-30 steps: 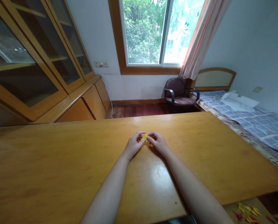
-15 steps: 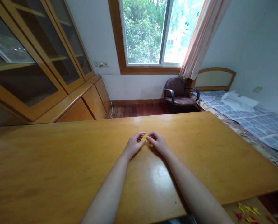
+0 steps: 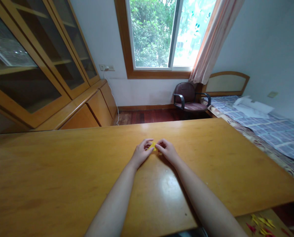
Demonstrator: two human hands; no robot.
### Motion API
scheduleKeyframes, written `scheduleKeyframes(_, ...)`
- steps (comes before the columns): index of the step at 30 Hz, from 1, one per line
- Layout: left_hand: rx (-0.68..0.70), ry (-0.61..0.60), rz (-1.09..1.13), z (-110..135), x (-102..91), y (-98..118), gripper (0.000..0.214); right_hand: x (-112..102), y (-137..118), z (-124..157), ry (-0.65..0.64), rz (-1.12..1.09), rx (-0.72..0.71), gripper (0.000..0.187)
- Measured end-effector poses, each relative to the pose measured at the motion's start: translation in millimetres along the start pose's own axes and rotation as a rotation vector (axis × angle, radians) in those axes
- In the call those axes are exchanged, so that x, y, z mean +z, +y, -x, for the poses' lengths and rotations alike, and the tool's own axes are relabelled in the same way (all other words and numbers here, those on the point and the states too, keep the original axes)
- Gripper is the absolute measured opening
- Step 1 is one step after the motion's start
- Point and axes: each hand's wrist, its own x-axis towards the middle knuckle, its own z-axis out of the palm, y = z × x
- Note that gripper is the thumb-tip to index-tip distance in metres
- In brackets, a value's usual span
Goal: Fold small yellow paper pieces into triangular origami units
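Note:
A small piece of folded yellow paper (image 3: 153, 145) is pinched between my two hands over the wooden table (image 3: 75, 171). My left hand (image 3: 142, 152) grips its left side between thumb and fingers. At the paper's right side, my right hand (image 3: 166, 149) pinches with thumb and forefinger. The fingers cover part of the paper, so its full shape cannot be made out. At the lower right, below the table's edge, several small yellow and red folded paper pieces (image 3: 262, 223) lie on a brownish surface.
A brown armchair (image 3: 188, 98) stands beyond the table's far edge, near the window. To the right is a bed (image 3: 272, 128) with a checked cover and white sheets on it. Glass-door cabinets (image 3: 45, 62) line the left wall.
My left fingers have lifted and spread slightly above the yellow paper. The right hand has hardly moved, and both hands still hold the paper.

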Motion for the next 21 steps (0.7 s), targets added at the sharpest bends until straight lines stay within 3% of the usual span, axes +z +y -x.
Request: scheduleKeyframes(21, 0.009, 0.017, -0.047, -0.3, -0.4, 0.8, 0.032, -0.2, 0.4, -0.3, -0.006, 0.008, -0.003, 0.026)
